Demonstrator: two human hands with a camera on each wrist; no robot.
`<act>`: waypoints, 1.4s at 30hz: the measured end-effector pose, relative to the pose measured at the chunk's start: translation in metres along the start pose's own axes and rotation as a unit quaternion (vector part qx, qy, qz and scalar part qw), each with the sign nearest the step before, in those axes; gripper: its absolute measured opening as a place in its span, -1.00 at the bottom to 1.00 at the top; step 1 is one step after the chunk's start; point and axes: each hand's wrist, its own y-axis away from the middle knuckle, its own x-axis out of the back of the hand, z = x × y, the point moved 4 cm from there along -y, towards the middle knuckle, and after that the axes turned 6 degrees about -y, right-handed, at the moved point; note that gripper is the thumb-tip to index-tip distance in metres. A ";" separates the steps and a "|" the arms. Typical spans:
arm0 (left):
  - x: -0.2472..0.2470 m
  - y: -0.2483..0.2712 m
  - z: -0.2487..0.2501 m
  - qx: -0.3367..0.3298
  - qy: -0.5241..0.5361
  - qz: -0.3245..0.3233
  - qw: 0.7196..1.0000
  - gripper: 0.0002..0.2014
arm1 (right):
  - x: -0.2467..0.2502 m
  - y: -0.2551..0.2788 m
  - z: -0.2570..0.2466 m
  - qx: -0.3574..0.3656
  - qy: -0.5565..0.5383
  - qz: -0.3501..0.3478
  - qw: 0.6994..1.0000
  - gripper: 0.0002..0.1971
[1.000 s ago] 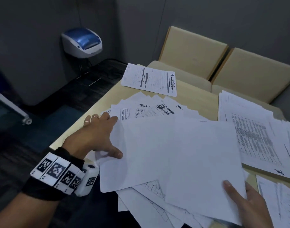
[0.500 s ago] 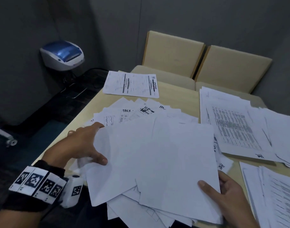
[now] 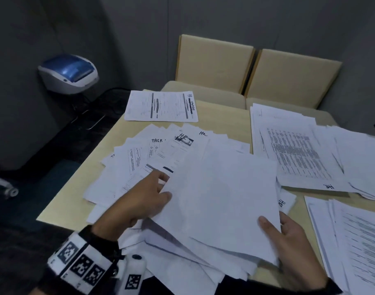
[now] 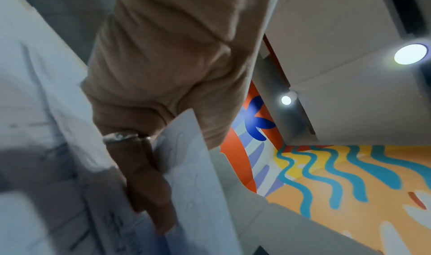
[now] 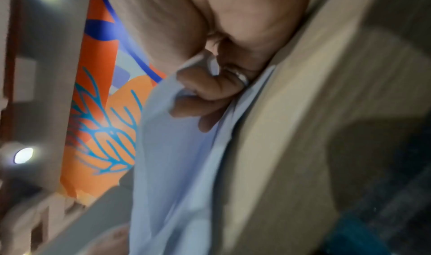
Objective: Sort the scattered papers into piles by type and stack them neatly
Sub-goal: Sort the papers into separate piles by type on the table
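Both hands, left hand [image 3: 139,201] and right hand [image 3: 293,237], now pinch the blank sheets [image 3: 220,199] closer together, squaring that pile up.

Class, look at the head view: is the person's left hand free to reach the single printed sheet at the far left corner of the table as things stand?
Probably not yet. The left hand has a grip on the blank sheets, so it is occupied. The path over the fanned papers to the printed sheet looks unobstructed.

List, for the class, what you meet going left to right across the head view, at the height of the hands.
Left hand → blank sheets held in both hands → right hand → printed pile at the table's right edge.
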 end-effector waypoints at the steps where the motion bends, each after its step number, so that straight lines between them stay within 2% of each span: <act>1: -0.005 0.000 0.000 -0.009 -0.004 -0.005 1.000 -0.71 | 0.001 0.000 0.001 -0.012 -0.013 -0.006 1.000 -0.81; 3: -0.007 0.001 0.002 -0.026 -0.024 -0.002 0.999 -0.66 | 0.005 0.000 -0.001 -0.054 -0.055 -0.016 0.997 -0.77; 7: -0.007 0.001 0.003 -0.060 -0.093 -0.002 0.994 -0.85 | 0.008 0.003 -0.014 -0.099 -0.117 -0.048 0.987 -0.83; 10: -0.008 0.005 0.007 -0.037 -0.001 -0.017 0.999 -0.70 | 0.003 0.005 -0.016 -0.084 -0.109 -0.073 0.988 -0.83; 12: -0.010 0.005 0.008 -0.007 0.071 -0.029 0.997 -0.53 | -0.002 0.004 -0.013 -0.076 -0.080 -0.079 0.991 -0.71; 13: -0.013 0.005 0.007 0.003 0.091 -0.039 0.995 -0.49 | -0.003 0.004 -0.012 -0.072 -0.057 -0.071 0.993 -0.66; 16: -0.021 0.005 0.007 0.002 0.093 -0.075 0.993 -0.37 | -0.007 0.004 -0.012 -0.058 -0.013 -0.063 0.996 -0.69; 17: -0.024 0.005 0.008 -0.009 0.083 -0.088 0.993 -0.38 | -0.006 0.004 -0.011 -0.053 -0.005 -0.059 0.997 -0.64; 20: -0.028 0.007 0.005 -0.026 0.098 -0.107 0.989 -0.60 | -0.008 0.003 -0.009 -0.040 -0.002 -0.057 0.998 -0.34; 21: -0.028 0.006 0.003 -0.022 0.101 -0.107 0.989 -0.64 | -0.007 0.002 -0.007 -0.038 -0.005 -0.050 0.998 -0.35; 22: -0.028 0.007 0.004 -0.020 0.099 -0.106 0.989 -0.62 | -0.007 0.002 -0.007 -0.043 -0.016 -0.042 0.998 -0.46; 24: -0.028 0.008 0.005 -0.024 0.083 -0.105 0.991 -0.49 | -0.007 0.003 -0.007 -0.047 -0.032 -0.031 0.998 -0.71; 25: -0.028 0.009 0.006 -0.023 0.074 -0.103 0.992 -0.42 | -0.007 0.003 -0.007 -0.047 -0.030 -0.024 0.998 -0.76; 27: -0.028 0.010 0.006 -0.016 0.052 -0.097 0.994 -0.35 | -0.009 0.005 -0.008 -0.044 -0.023 -0.016 0.999 -0.73; 30: -0.028 0.010 0.007 0.000 0.025 -0.078 0.997 -0.35 | -0.009 0.004 -0.009 -0.026 -0.001 -0.008 1.000 -0.47; 31: -0.028 0.010 0.008 0.001 0.022 -0.073 0.997 -0.35 | -0.008 0.003 -0.009 -0.019 0.005 -0.009 1.000 -0.44; 34: -0.028 0.006 0.006 -0.005 0.008 -0.058 0.998 -0.35 | -0.005 0.002 -0.007 -0.014 0.013 -0.007 1.000 -0.66; 36: -0.028 0.004 0.006 -0.021 -0.008 -0.050 0.999 -0.38 | -0.006 0.001 -0.007 -0.013 0.020 -0.008 1.000 -0.73; 39: -0.027 0.006 0.005 -0.033 -0.029 -0.043 0.998 -0.65 | -0.006 0.001 -0.003 -0.001 0.050 0.000 0.999 -0.81; 42: -0.029 0.008 0.001 -0.017 0.007 -0.045 0.999 -0.57 | -0.008 0.002 0.000 0.028 0.116 -0.003 0.993 -0.85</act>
